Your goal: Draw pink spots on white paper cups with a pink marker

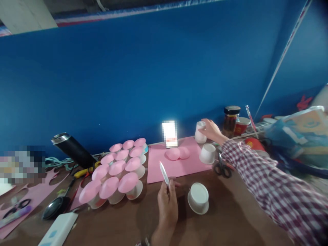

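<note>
My left hand (167, 203) is closed around a slim white pen-like stick (164, 173) with a reddish tip pointing up and away. At the back right, my right hand (211, 131) has its fingers around a white paper cup (200, 132) standing upside down; it may be a stack. Another upturned white cup (207, 153) stands just in front of it, and a third white cup (198, 195) sits upside down to the right of my left hand. Two pink paper discs (173, 154) lie on a pink sheet (159, 171) between my hands.
Several upturned cups topped with pink discs (117, 168) stand in rows at left. Black scissors (222, 169) lie under my right forearm. A lidded jar (230, 119), a red cup (241, 126) and a bright phone-like screen (170, 133) are at the back. A black flask (74, 150) leans at left.
</note>
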`<action>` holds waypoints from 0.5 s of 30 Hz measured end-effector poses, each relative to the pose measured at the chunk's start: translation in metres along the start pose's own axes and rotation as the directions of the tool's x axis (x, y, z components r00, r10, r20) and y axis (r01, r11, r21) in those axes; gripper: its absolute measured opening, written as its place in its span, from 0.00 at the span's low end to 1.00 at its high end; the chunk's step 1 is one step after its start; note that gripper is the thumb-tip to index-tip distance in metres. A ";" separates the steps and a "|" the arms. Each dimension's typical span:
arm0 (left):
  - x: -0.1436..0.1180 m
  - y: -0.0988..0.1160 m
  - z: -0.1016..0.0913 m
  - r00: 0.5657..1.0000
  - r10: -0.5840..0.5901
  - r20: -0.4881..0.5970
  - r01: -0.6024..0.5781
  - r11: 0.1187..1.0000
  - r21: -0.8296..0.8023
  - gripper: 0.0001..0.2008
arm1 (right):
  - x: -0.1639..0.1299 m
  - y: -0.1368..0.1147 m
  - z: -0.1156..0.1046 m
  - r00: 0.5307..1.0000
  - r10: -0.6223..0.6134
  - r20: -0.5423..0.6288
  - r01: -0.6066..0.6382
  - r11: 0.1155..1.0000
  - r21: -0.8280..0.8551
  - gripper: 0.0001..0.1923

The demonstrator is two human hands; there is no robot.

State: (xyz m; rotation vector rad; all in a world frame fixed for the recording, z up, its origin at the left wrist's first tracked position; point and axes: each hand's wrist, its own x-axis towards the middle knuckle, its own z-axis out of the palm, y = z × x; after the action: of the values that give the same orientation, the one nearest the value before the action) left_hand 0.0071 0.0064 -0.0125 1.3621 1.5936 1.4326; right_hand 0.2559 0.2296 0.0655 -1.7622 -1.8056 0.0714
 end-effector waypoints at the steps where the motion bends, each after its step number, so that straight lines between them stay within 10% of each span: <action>1: 0.000 0.000 0.000 1.000 0.002 -0.002 -0.002 1.000 -0.001 0.22 | -0.001 0.002 0.002 1.000 0.006 0.011 -0.006 1.000 -0.003 0.27; 9: 0.000 -0.003 0.000 1.000 -0.003 0.008 0.003 1.000 -0.001 0.21 | -0.005 0.003 -0.010 0.999 0.032 -0.022 -0.030 0.997 0.071 0.38; 15: -0.002 -0.001 -0.001 0.990 0.132 -0.046 -0.133 0.991 -0.007 0.16 | -0.069 -0.042 -0.046 0.978 -0.096 -0.185 0.130 0.975 0.179 0.23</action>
State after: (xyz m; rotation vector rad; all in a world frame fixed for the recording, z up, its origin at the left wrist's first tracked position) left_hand 0.0063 0.0041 -0.0140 1.4629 1.5463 1.5578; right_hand 0.2341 0.1443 0.0953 -1.4818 -1.7079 0.0395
